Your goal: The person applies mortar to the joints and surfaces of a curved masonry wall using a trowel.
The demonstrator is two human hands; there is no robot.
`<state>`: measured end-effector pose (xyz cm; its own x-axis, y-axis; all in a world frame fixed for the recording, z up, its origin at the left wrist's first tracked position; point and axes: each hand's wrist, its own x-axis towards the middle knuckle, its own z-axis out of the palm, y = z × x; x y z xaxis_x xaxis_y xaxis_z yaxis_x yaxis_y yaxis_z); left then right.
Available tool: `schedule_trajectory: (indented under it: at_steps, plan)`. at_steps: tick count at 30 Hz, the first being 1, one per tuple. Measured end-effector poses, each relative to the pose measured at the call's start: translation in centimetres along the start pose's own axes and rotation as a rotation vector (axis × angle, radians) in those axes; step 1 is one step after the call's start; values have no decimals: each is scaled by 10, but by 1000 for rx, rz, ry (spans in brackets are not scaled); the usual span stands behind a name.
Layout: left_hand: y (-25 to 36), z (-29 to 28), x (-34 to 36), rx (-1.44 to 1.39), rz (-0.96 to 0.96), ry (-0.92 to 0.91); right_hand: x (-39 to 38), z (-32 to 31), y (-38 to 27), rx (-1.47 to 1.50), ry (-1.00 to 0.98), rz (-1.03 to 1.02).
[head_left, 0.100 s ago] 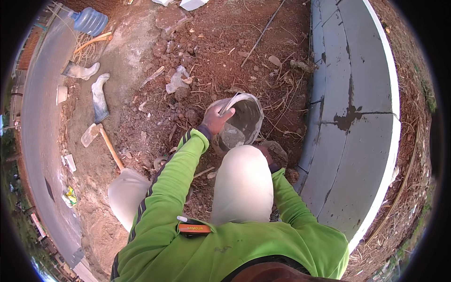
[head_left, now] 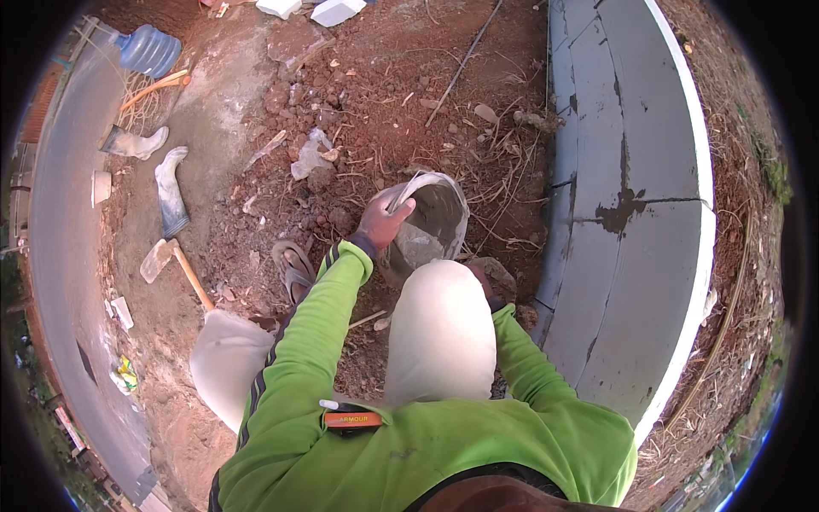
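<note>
My left hand (head_left: 386, 220) grips the rim of a tilted, mortar-smeared bucket (head_left: 438, 212), thumb over its edge; grey wet material lines its inside. My right hand (head_left: 481, 280) is low on the right, largely behind my pale-clad knee (head_left: 439, 324), beside a dull grey-brown lump (head_left: 500, 276); its fingers are hidden and I cannot tell what they touch. My sandalled foot (head_left: 294, 269) shows left of the bucket.
A grey panelled wall (head_left: 623, 256) runs along my right. On the left lie a wooden-handled hoe (head_left: 192, 273), white rubber boots (head_left: 171, 192), a blue water jug (head_left: 149, 51) and cables, beside a road (head_left: 64, 222). White blocks (head_left: 337, 12) and a rod (head_left: 461, 68) lie ahead.
The view has shifted slightly, with the ground and wall appearing a little further left and more of my sandalled foot showing. My left hand stays on the bucket rim.
</note>
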<state>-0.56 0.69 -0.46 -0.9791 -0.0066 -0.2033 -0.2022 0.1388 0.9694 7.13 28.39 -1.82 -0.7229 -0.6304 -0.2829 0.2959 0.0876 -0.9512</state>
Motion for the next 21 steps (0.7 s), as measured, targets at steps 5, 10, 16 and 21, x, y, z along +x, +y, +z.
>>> schedule_trajectory:
  at_steps: [5, 10, 16, 21]
  plan:
    - [-7, -41, 26, -162, -47, -3, 18, -14, -17, -472, 112, -7]
    - [-42, -40, 91, -145, -139, -108, 28, -23, -38, -664, 263, 183]
    - [-72, -102, 94, 109, -728, -359, 51, -3, -161, -934, 296, 353]
    - [50, -176, 38, -505, -916, -72, 80, 35, -262, -972, 335, 355]
